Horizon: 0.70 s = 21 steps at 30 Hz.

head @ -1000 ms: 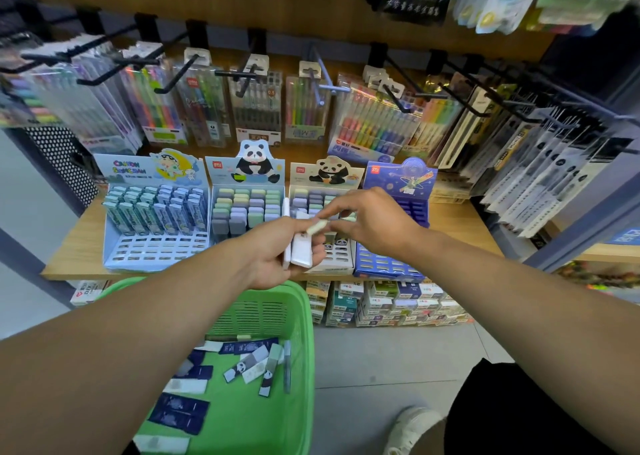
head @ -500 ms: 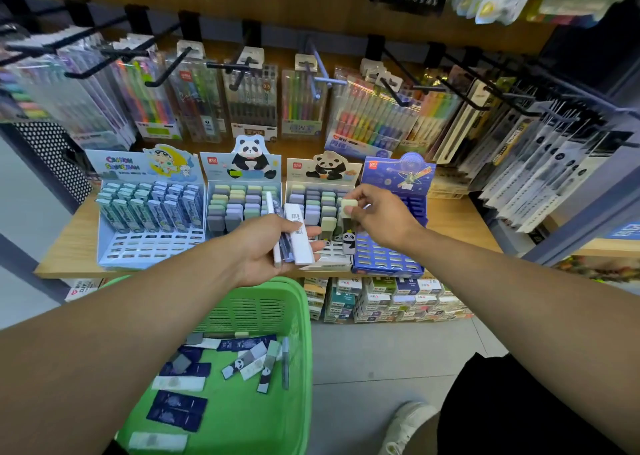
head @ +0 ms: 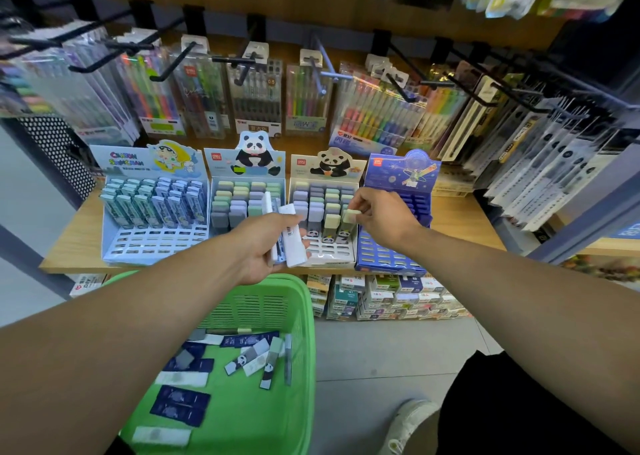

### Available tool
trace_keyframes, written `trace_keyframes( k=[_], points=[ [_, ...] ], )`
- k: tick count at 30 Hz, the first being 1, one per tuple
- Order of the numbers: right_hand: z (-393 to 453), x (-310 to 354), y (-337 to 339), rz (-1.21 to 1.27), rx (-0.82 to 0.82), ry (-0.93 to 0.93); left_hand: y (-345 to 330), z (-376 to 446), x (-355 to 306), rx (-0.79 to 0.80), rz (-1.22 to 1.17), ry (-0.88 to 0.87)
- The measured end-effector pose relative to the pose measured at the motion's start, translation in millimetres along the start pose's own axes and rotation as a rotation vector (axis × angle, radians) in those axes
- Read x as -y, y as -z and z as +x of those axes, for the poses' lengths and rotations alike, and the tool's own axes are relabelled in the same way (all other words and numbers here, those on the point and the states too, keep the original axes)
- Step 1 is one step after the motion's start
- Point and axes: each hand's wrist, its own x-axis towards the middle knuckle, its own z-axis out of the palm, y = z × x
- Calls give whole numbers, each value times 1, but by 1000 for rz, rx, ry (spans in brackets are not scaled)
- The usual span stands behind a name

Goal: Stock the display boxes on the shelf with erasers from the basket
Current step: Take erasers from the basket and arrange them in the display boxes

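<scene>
My right hand (head: pixel 382 217) pinches a pale green eraser (head: pixel 351 216) that stands in a front slot of the second panda display box (head: pixel 325 209). My left hand (head: pixel 266 247) holds a bundle of white and blue erasers (head: pixel 287 233) in front of the two panda boxes. The first panda box (head: pixel 247 198) is to the left. A green basket (head: pixel 242 368) below my left arm holds several loose erasers, dark blue, white and panda-printed.
A light blue cartoon display box (head: pixel 152 209) stands at the shelf's left and a dark blue space-themed box (head: pixel 394 233) at the right. Pen packs hang on black hooks (head: pixel 242 63) above. Stacked small boxes (head: pixel 381 295) sit under the wooden shelf (head: pixel 460 226).
My right hand took the pale green eraser from beside my left hand and carried it right and down into the second panda box. My left hand drifted slightly lower with its bundle.
</scene>
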Motion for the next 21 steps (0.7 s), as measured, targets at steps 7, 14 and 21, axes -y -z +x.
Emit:
trace_keyframes(
  k=[7,14,21],
  points=[
    [2,1,2,-77,32,17,2,2,1,-23,56,1],
    [6,6,0,-194,-2,-15,-1,-2,-1,76,-83,16],
    [9,6,-5,-278,31,-75,-1,0,1,71,-59,-27]
  ],
)
